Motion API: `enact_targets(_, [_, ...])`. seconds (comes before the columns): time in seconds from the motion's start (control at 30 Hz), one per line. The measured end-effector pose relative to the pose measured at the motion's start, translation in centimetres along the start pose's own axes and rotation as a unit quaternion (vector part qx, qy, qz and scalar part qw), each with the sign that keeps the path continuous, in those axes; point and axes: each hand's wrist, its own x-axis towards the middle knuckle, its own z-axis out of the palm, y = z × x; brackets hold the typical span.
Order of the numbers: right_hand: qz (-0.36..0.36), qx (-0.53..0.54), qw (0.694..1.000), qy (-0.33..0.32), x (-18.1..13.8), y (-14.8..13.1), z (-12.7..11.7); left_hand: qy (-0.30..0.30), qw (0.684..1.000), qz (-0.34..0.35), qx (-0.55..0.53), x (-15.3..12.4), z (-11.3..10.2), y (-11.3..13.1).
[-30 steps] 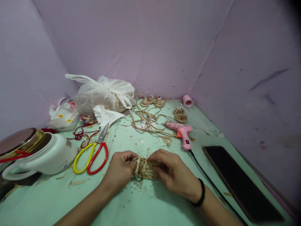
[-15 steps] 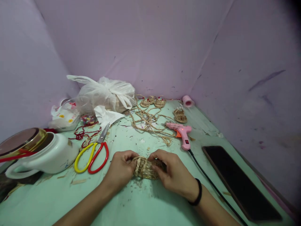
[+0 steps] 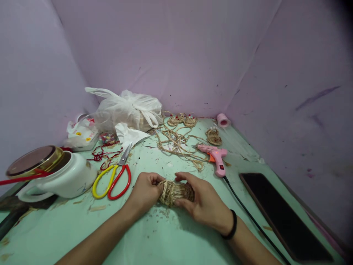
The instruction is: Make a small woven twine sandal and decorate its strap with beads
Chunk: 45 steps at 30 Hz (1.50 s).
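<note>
A small jute-twine slipper (image 3: 176,193), with a braided strand along its left end, is held low over the tabletop between both hands. My left hand (image 3: 147,189) pinches its left end, thumb and fingertips closed on the braid. Around the right end curls my right hand (image 3: 204,202), thumb at the near edge and fingers at the far side; a dark band circles that wrist. Beyond the hands, a pink glue gun (image 3: 215,156) lies on its side with an orange light showing. Loose jute twine (image 3: 176,141) is tangled behind.
Scissors (image 3: 118,176) with yellow and red handles lie left, beside a tipped white mug (image 3: 74,180). A phone (image 3: 281,213) and the glue gun's black cord (image 3: 248,217) lie right. Finished-looking jute slippers (image 3: 213,137), a plastic bag (image 3: 135,106) and a pink spool (image 3: 223,120) stand farther back.
The right fingers have spread slightly and shifted on the slipper, so more of its coiled right end shows. My left hand keeps its pinch. The whole view has shifted slightly.
</note>
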Motion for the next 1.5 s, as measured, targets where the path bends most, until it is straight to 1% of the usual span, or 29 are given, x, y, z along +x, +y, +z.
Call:
enact_targets(0.07, [-0.016, -0.054, 0.998, 0.001, -0.2, -0.2, -0.3, -0.003, 1.0, -0.008, -0.005, 0.4, 0.0, -0.3])
enact_targets(0.13, [-0.03, -0.106, 0.994, -0.021, -0.3, -0.6, -0.5, -0.004, 1.0, -0.009, -0.004, 0.7, 0.0, -0.5])
enact_targets(0.23, [-0.032, -0.14, 0.989, -0.043, -0.4, -1.3, -0.5, 0.01, 1.0, 0.009, 0.01, 0.6, -0.4, -0.4])
enact_targets(0.27, [-0.03, -0.14, 0.989, -0.044, -0.4, -1.4, -0.4, 0.02, 0.999, 0.024, 0.022, 0.4, -0.7, -0.2])
enact_targets(0.33, [-0.026, -0.126, 0.991, -0.041, -0.4, -1.3, -0.2, 0.027, 0.993, 0.084, 0.084, -0.3, -1.7, 0.3])
enact_targets(0.37, [-0.024, -0.117, 0.992, -0.037, -0.3, -1.2, -0.1, 0.011, 0.983, 0.124, 0.132, -0.7, -2.2, 0.5])
enact_targets(0.43, [-0.015, -0.101, 0.994, -0.03, -0.2, -1.0, 0.1, -0.069, 0.953, 0.19, 0.226, -1.4, -3.0, 0.9])
enact_targets(0.47, [-0.009, -0.094, 0.995, -0.027, -0.1, -0.9, 0.2, -0.11, 0.935, 0.209, 0.263, -1.8, -3.1, 1.0])
enact_targets(0.5, [-0.002, -0.088, 0.996, -0.024, 0.0, -0.8, 0.3, -0.139, 0.922, 0.215, 0.289, -2.0, -3.2, 1.0])
enact_targets(0.53, [0.005, -0.083, 0.996, -0.022, 0.1, -0.9, 0.4, -0.15, 0.912, 0.217, 0.312, -2.2, -3.0, 0.9])
enact_targets(0.63, [0.022, -0.073, 0.997, -0.011, 0.3, -1.1, 0.7, -0.122, 0.893, 0.214, 0.377, -2.3, -1.9, 0.8])
enact_targets(0.73, [0.035, -0.073, 0.997, 0.0, 0.3, -1.2, 1.0, -0.1, 0.876, 0.215, 0.42, -2.2, -1.0, 0.9])
enact_targets(0.87, [0.041, -0.082, 0.996, 0.005, 0.3, -1.2, 1.1, -0.102, 0.862, 0.212, 0.448, -1.9, -0.8, 1.3])
enact_targets(1.0, [0.045, -0.09, 0.995, 0.005, 0.3, -1.4, 1.2, -0.099, 0.855, 0.207, 0.465, -1.9, -0.8, 1.4])
enact_targets(1.17, [0.056, -0.095, 0.994, 0.0, 0.4, -1.6, 1.2, -0.092, 0.86, 0.209, 0.457, -1.9, -0.4, 1.3])
enact_targets(1.23, [0.048, -0.076, 0.996, -0.012, 0.2, -1.2, 1.0, -0.098, 0.866, 0.207, 0.445, -1.9, -0.8, 1.3])
enact_targets(1.27, [0.038, -0.057, 0.997, -0.022, 0.2, -1.0, 0.9, -0.113, 0.872, 0.207, 0.428, -2.0, -1.2, 1.3])
enact_targets(1.33, [0.035, -0.008, 0.999, -0.035, 0.0, -0.4, 0.6, -0.149, 0.895, 0.207, 0.367, -2.0, -2.4, 1.1])
enact_targets(1.37, [0.049, 0.017, 0.998, -0.034, -0.1, -0.1, 0.5, -0.157, 0.911, 0.198, 0.326, -2.0, -3.0, 1.0])
enact_targets(1.4, [0.072, 0.039, 0.996, -0.03, -0.2, 0.2, 0.3, -0.15, 0.929, 0.181, 0.286, -1.9, -3.5, 0.9])
enact_targets(1.43, [0.099, 0.061, 0.993, -0.027, -0.2, 0.4, 0.2, -0.126, 0.947, 0.156, 0.25, -1.9, -4.0, 0.8])
enact_targets(1.5, [0.142, 0.131, 0.98, -0.038, -0.2, 0.5, -0.1, -0.058, 0.977, 0.091, 0.186, -1.8, -4.4, 0.7])
